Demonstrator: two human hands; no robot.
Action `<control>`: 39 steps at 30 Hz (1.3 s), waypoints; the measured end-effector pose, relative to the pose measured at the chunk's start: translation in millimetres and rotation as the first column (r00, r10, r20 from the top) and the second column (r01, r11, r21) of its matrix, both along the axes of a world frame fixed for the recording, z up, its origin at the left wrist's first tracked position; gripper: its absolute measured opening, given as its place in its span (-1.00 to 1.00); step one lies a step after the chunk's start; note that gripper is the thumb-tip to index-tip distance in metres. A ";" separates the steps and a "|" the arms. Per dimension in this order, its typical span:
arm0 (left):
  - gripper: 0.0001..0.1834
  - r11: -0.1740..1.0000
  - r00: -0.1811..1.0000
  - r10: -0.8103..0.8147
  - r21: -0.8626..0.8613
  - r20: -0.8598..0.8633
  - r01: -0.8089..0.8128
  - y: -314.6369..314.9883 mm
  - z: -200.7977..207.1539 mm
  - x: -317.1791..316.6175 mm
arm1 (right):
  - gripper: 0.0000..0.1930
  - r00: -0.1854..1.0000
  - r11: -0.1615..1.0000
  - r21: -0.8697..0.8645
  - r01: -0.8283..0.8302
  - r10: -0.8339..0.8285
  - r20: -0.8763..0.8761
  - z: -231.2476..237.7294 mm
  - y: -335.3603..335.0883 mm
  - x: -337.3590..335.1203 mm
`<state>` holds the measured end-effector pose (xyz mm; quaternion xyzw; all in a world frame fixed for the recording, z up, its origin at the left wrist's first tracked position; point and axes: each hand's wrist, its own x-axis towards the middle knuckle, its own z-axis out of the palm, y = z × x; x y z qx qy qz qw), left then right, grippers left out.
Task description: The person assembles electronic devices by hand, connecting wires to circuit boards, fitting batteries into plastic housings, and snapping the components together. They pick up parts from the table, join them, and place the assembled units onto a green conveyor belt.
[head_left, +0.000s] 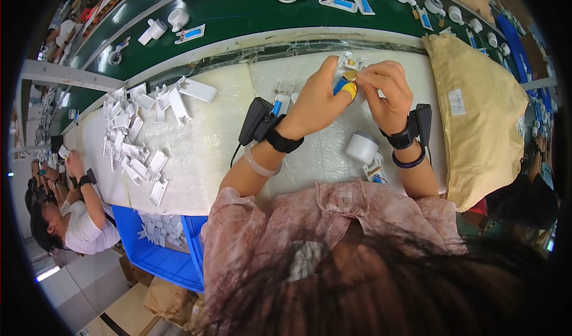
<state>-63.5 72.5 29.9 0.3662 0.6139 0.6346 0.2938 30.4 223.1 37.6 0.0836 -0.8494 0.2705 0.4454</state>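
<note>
My left hand (pixel 314 102) is closed around a white plastic housing (pixel 356 63) with a blue cylindrical cell (pixel 339 86) partly showing in it. At the left thumb's tip is a yellow covering (pixel 350 90). My right hand (pixel 388 93) pinches at a small brownish-gold piece (pixel 350 75) on the housing; its fingertips hide part of it. Left of my left hand, beside the wrist, lies another opened white part with a blue cell (pixel 277 106). Below my hands, a white round-headed unit (pixel 362 147) rests on the table with wires at its lower end.
White plastic shells (pixel 134 121) lie heaped on the table (pixel 229 85) at left. A blue bin (pixel 158 263) with small pale parts stands below them. Beyond runs a green conveyor (pixel 238 14) carrying several white units. A brown paper sack (pixel 476 127) lies at right. Another person (pixel 86 223) sits far left.
</note>
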 end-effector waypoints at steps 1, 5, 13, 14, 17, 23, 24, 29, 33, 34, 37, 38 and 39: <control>-0.55 1.000 0.997 0.014 0.010 -0.072 -0.014 0.3 -0.8 0.0 | -0.73 1.000 1.000 0.022 -0.008 0.008 0.001 -0.3 1.0 0.8; -0.53 1.000 0.997 0.015 -0.007 -0.070 -0.015 0.2 -0.3 1.9 | -0.71 1.000 0.999 0.044 -0.003 0.003 -0.003 -2.1 2.4 2.3; -0.67 0.994 0.984 0.106 0.050 -0.146 -0.100 0.8 7.1 9.3 | -0.72 0.999 0.998 0.062 0.027 -0.025 -0.036 -3.2 -0.6 3.1; -0.67 0.994 0.984 0.106 0.051 -0.146 -0.099 1.3 6.4 9.5 | -0.73 0.999 0.998 0.058 0.022 -0.020 -0.040 -3.3 -0.6 3.1; -0.69 0.992 0.982 0.126 0.039 -0.141 -0.122 2.0 1.0 9.5 | -0.73 1.000 0.998 0.062 0.014 -0.013 -0.015 -1.1 -0.2 3.1; -0.57 0.995 0.999 0.046 0.090 0.014 -0.047 2.9 -9.9 8.2 | -0.74 1.000 0.998 0.061 0.007 -0.009 0.028 2.7 1.2 4.4; -0.58 0.993 0.998 0.062 0.098 -0.011 -0.061 3.9 -9.4 9.0 | -0.74 1.000 0.998 0.060 0.009 -0.011 0.029 2.1 1.4 4.5; -0.60 0.998 0.998 0.048 0.032 0.038 -0.049 3.0 -7.6 7.6 | -0.75 0.999 0.997 0.079 -0.004 0.001 0.034 0.1 4.0 4.4; -0.63 1.000 0.990 -0.002 0.031 0.143 -0.003 2.2 -1.4 7.1 | -0.76 0.999 0.996 0.086 -0.001 -0.002 0.039 -2.6 5.7 4.6; -0.64 1.000 0.992 0.003 0.011 0.128 -0.004 2.1 -1.3 7.4 | -0.76 0.999 0.996 0.089 0.001 -0.004 0.037 -2.2 5.3 4.7; -0.64 1.000 1.000 0.022 0.010 -0.014 -0.022 2.6 -6.7 5.6 | -0.76 0.999 0.996 0.092 0.002 -0.005 0.034 -1.1 4.7 4.8; -0.64 1.000 1.000 0.022 0.010 -0.014 -0.022 2.3 -8.5 4.9 | -0.76 0.999 0.996 0.091 0.001 -0.004 0.033 -0.5 4.6 4.8; -0.63 0.999 1.000 0.002 0.047 0.006 -0.003 1.6 -10.3 4.0 | -0.76 0.999 0.996 0.091 0.002 -0.005 0.033 0.4 4.3 5.1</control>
